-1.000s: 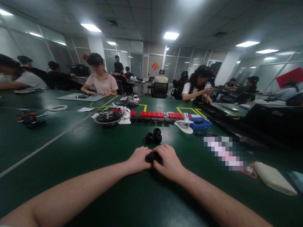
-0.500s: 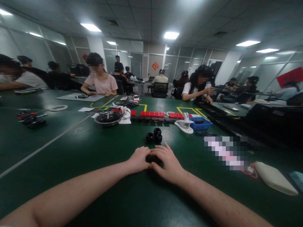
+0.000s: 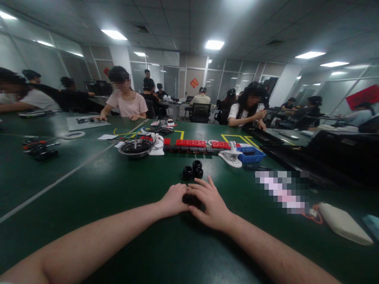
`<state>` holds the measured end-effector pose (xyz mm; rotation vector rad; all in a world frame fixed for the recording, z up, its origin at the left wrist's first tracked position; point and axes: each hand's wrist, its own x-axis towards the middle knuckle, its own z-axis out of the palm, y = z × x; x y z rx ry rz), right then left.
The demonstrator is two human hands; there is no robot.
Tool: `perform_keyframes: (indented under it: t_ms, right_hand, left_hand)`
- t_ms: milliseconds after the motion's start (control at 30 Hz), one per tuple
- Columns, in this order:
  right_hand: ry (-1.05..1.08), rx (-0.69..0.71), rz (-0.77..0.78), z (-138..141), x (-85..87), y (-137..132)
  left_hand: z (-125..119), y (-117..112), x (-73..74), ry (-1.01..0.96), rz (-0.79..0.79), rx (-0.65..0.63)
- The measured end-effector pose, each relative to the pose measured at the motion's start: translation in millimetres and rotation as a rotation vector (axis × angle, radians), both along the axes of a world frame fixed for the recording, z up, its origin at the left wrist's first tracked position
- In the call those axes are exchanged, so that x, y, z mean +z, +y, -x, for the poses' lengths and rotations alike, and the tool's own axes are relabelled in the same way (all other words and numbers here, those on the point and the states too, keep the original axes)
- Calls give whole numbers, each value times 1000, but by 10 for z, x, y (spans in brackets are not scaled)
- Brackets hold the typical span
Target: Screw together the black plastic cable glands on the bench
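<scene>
where both hands met, a small black part (image 3: 192, 199) sat pinched

though mostly hidden, the small black part rested low on the green table (image 3: 89, 185). the left hand (image 3: 174, 199) curled its fingers tight on it, and the right hand (image 3: 212, 205) pinched it with thumb and forefinger, other fingers fanned wide. just beyond sat three black rings (image 3: 193, 170), touching one another. farther off lay a row of red blocks (image 3: 191, 142).

No text is readable; the far red diamond sign (image 3: 194, 83) is too small.
</scene>
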<state>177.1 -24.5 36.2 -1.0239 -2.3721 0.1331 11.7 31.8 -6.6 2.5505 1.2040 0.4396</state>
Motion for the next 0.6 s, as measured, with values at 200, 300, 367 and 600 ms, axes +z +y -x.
perform_keyframes:
  t_ms: [200, 300, 367, 600]
  right_hand:
    - [-5, -296, -20, 11, 27, 55]
    - [-65, -337, 21, 22, 8, 73]
    - [-96, -338, 31, 27, -2, 79]
    - [-83, -227, 71, 29, 7, 70]
  left_hand:
    - [10, -11, 42, 34, -6, -9]
    - [5, -27, 67, 38, -9, -13]
    - [0, -36, 74, 46, -10, -11]
    - [-6, -35, 60, 37, -13, -12]
